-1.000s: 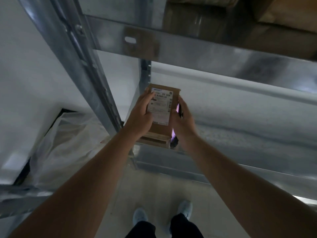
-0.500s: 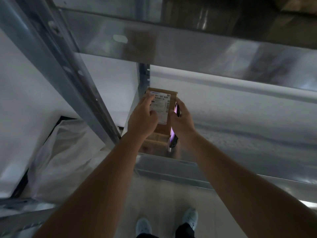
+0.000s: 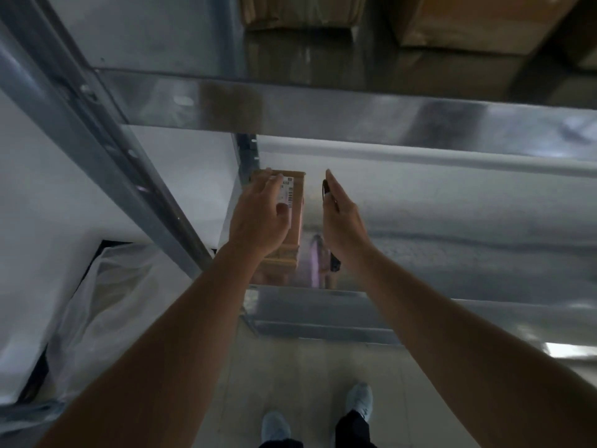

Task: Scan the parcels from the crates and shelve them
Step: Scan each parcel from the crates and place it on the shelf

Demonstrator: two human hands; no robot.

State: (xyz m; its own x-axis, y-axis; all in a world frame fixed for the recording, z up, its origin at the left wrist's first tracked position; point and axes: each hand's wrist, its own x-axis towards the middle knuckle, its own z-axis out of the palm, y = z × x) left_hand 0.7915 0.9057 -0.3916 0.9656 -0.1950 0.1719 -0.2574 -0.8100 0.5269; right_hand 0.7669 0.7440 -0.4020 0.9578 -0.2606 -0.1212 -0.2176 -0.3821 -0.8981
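Observation:
A small brown cardboard parcel [image 3: 296, 205] with a white label lies on the metal shelf [image 3: 452, 227], in its far left corner by the rear post. My left hand [image 3: 258, 221] lies over the parcel's label side with relaxed, spread fingers. My right hand [image 3: 342, 221] is off the parcel, a gap to its right, and holds a slim dark scanner [image 3: 335, 263] along the palm. A purple glow from the device reflects on the shelf surface.
An upper shelf beam [image 3: 355, 114] crosses just above my hands, with cardboard boxes [image 3: 468, 21] on that level. A slanted steel upright [image 3: 97, 130] stands at the left. A clear plastic-lined bin [image 3: 106, 302] sits lower left. My feet [image 3: 358, 399] are on the floor.
The parcel has gone deeper onto the shelf and now rests there. My right hand has come off it and moved right; my left hand's fingers have loosened.

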